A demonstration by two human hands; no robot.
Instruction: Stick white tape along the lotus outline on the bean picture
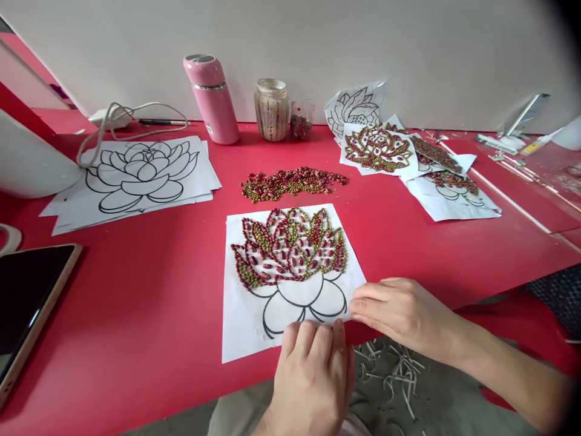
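A white sheet of paper (240, 327) with a printed lotus outline lies before me, its near edge at the table's edge. Dark red and green beans (290, 245) fill the upper petals; the lower petals show bare outlines. My left hand (315, 369) is closed over the sheet's near edge, fingers curled and fingertips hidden. At the near right corner, the fingers of my right hand (399, 309) are pressed together on the paper. Whether anything small is between the fingers is hidden. Beyond the sheet lies a loose pile of red and green beans (293, 183).
Lotus printouts (145, 175) are stacked left, near a phone (31, 309). A pink flask (212, 100), a glass jar (272, 112) and a small bean cup (301, 121) stand behind. Bean-covered pictures (379, 148) lie right. White strips (403, 369) litter the floor.
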